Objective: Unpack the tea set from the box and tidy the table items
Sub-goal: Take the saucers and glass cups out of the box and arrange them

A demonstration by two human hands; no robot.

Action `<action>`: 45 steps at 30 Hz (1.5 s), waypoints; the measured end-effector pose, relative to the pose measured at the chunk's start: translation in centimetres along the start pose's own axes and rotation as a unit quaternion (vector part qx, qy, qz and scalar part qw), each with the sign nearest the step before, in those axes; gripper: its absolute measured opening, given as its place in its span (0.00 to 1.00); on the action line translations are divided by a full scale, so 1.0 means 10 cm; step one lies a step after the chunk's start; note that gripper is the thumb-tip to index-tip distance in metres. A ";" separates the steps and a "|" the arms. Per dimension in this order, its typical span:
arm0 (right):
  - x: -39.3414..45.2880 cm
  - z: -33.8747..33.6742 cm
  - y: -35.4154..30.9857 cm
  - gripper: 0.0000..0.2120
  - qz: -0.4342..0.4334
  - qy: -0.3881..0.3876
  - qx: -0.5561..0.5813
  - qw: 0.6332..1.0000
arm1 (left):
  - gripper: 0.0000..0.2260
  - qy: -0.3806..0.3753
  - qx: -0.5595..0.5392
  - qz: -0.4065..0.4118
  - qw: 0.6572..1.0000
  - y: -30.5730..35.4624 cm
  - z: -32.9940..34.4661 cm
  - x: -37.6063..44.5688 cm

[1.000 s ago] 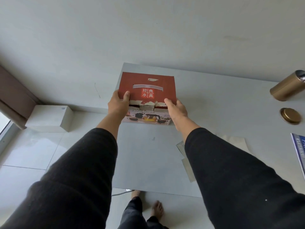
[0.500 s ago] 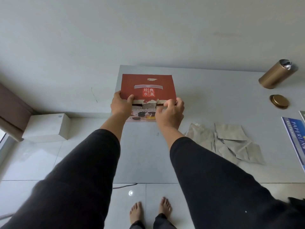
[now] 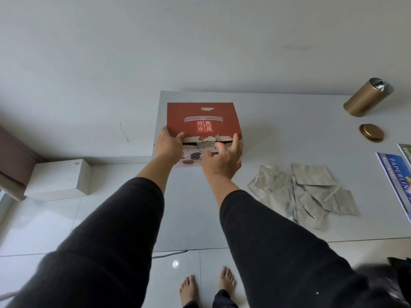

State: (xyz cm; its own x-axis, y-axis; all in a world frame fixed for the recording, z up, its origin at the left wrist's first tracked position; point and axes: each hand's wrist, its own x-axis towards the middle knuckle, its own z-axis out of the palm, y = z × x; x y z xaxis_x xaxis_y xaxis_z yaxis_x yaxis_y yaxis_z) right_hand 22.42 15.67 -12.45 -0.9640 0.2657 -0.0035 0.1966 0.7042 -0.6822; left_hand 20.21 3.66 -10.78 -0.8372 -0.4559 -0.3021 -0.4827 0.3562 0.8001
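Observation:
A red cardboard tea set box [image 3: 203, 120] with white Chinese characters stands at the table's far left corner, its lid closed and its near edge torn. My left hand [image 3: 169, 145] grips the box's near left corner, thumb on the lid. My right hand [image 3: 223, 160] is at the near right edge of the lid, fingers curled under the front flap, and it covers part of the pictured front side. What lies inside the box is hidden.
On the grey table [image 3: 289, 134] lie several silver foil sachets [image 3: 307, 194], a gold tin [image 3: 367, 97] with its lid [image 3: 371, 132] off beside it, and paper packs [image 3: 398, 174] at the right edge. A white box [image 3: 60, 182] sits on the floor, left.
My right hand has shifted from the box's right corner toward the middle of the front flap. The view has tilted down, so more of the sachets and floor show.

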 end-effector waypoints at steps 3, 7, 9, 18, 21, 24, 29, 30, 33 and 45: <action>0.05 -0.05 -0.01 0.04 0.034 0.001 0.030 0.999 | 0.23 -0.010 0.004 0.004 1.000 -0.02 -0.03 0.02; 0.05 -0.14 0.05 0.05 -0.009 0.003 0.013 1.000 | 0.24 0.003 -0.008 0.010 1.000 0.00 -0.04 0.03; 0.02 -0.15 0.08 0.06 -0.032 0.002 -0.006 0.999 | 0.24 0.036 -0.019 0.010 0.999 0.05 -0.04 0.03; 0.22 -0.26 0.08 0.06 -0.153 0.069 -0.031 0.985 | 0.31 0.098 -0.172 -0.059 0.978 0.41 -0.19 0.15; 0.40 -0.32 -0.05 0.14 -0.217 0.105 -0.045 0.970 | 0.30 0.116 -0.290 -0.042 0.949 0.52 -0.16 0.20; 0.67 -0.37 -0.19 0.20 -0.271 0.125 -0.073 0.952 | 0.30 0.118 -0.326 -0.023 0.938 0.62 -0.14 0.29; 1.20 -0.34 -0.44 0.23 -0.299 0.123 -0.105 0.941 | 0.29 0.135 -0.251 0.035 0.958 0.71 -0.05 0.57; 1.28 -0.31 -0.48 0.24 -0.297 0.115 -0.103 0.942 | 0.28 0.143 -0.216 0.057 0.964 0.71 -0.02 0.62; 1.51 -0.19 -0.55 0.25 -0.284 0.050 -0.123 0.950 | 0.23 0.131 -0.079 0.137 0.979 0.71 0.05 0.80; 1.86 0.09 -0.46 0.21 -0.124 -0.186 -0.229 0.947 | 0.17 -0.014 0.300 0.093 0.949 0.70 0.08 1.24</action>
State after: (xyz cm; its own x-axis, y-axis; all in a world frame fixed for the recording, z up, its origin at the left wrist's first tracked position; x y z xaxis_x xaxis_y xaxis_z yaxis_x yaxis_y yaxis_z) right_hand 3.47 16.79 -10.07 -0.9703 -0.1365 -0.1997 -0.0700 0.9487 -0.3082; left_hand 6.22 1.13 -9.34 -0.9251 -0.3198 -0.2048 -0.3775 0.8329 0.4046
